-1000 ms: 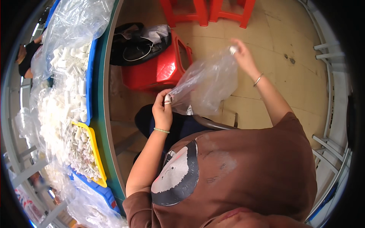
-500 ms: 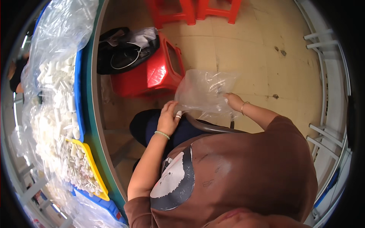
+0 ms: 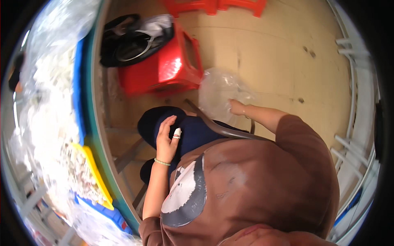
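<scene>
While the person sat on a chair (image 3: 221, 130) with a curved dark backrest, the right hand (image 3: 238, 107) reached down beside it and gripped a clear plastic bag (image 3: 221, 92), its grip closed on the crumpled film. The bag hung low over the tan floor (image 3: 271, 53), just beside the red plastic stool (image 3: 164, 69), whose far end carried a black bag (image 3: 127, 39). The left hand (image 3: 166, 139) lay flat on the dark blue lap, fingers loosely spread and holding nothing, a white wrap on one fingertip and a thin band at the wrist. Along the near edge of the surface (image 3: 88, 106), heaps of small white parts (image 3: 45, 123) sat among clear plastic, with a yellow tray (image 3: 96, 172) toward its near left corner
</scene>
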Available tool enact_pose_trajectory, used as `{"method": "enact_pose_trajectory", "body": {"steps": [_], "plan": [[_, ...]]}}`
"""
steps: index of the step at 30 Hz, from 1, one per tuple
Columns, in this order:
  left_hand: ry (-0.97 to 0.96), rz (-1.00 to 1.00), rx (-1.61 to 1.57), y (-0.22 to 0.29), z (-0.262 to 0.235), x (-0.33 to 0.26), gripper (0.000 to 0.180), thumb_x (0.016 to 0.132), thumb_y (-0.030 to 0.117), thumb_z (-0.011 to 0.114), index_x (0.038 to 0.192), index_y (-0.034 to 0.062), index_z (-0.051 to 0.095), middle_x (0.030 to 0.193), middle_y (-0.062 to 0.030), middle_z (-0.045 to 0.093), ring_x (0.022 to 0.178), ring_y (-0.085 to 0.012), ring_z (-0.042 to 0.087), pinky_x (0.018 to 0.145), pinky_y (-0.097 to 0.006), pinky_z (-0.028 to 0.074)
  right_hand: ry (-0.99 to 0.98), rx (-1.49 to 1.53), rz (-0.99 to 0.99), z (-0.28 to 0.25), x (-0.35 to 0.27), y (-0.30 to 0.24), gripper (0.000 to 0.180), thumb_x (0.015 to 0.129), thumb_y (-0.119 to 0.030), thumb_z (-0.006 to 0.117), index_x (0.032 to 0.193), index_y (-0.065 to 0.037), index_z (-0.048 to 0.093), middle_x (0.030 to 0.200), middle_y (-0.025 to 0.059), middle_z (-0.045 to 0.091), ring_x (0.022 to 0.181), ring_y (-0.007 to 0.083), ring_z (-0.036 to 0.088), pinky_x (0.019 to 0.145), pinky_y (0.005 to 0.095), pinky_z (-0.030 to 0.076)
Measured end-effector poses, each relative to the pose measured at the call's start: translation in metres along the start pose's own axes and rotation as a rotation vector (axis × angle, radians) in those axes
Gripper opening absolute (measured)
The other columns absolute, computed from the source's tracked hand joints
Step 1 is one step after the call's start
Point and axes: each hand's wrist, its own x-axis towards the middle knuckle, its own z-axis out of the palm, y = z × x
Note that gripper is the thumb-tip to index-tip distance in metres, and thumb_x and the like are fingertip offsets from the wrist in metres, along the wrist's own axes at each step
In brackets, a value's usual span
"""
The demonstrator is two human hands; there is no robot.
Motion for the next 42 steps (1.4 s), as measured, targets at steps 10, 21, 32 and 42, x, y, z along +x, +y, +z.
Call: {"method": "enact_pose_trajectory", "body": {"steps": [10, 21, 32, 42], "plan": [[0.003, -0.203, -0.654, 0.08, -0.087, -0.121, 0.053, 0.094, 0.009, 0.06, 0.142, 0.0044, 0.04, 0.139, -0.0103, 0.048, 0.12, -0.0179, 0.053, 0.104, -0.034, 0.041, 0.02, -0.443, -0.253, -0.066, 0.01, -0.005, 0.046, 0.082, -0.014, 0.065, 0.125, -0.001, 0.059, 0.116, 0.0184, 0.065, 0.102, 0.0292, 0.063, 0.087, 0.0359, 0.05], [0.716, -0.067, -0.449, 0.119, -0.195, -0.255, 0.03, 0.087, 0.001, 0.063, 0.118, -0.0011, 0.061, 0.11, -0.0123, 0.064, 0.102, -0.0199, 0.064, 0.089, -0.03, 0.05, 0.243, -0.031, -1.343, -0.118, -0.168, -0.409, 0.021, 0.083, 0.001, 0.059, 0.103, 0.0, 0.065, 0.095, 0.0128, 0.066, 0.087, 0.0251, 0.065, 0.077, 0.031, 0.051], [0.969, -0.004, 0.183, 0.092, -0.22, -0.236, 0.024, 0.083, 0.009, 0.068, 0.106, 0.0039, 0.067, 0.103, -0.0117, 0.067, 0.093, -0.0281, 0.064, 0.082, -0.035, 0.049, 0.411, -0.052, -1.561, -0.011, -0.182, -0.494, 0.016, 0.082, 0.0, 0.065, 0.097, -0.003, 0.065, 0.093, 0.0123, 0.066, 0.087, 0.0302, 0.063, 0.078, 0.0355, 0.049], [0.868, -0.272, 0.642, 0.082, -0.229, -0.184, 0.026, 0.073, 0.01, 0.072, 0.097, 0.0057, 0.065, 0.093, -0.0108, 0.062, 0.088, -0.0327, 0.058, 0.08, -0.043, 0.045, 0.673, -0.282, -1.458, -0.036, -0.185, -0.498, 0.022, 0.079, -0.001, 0.063, 0.101, -0.005, 0.064, 0.099, 0.0112, 0.066, 0.096, 0.0304, 0.061, 0.084, 0.0371, 0.044]]}}
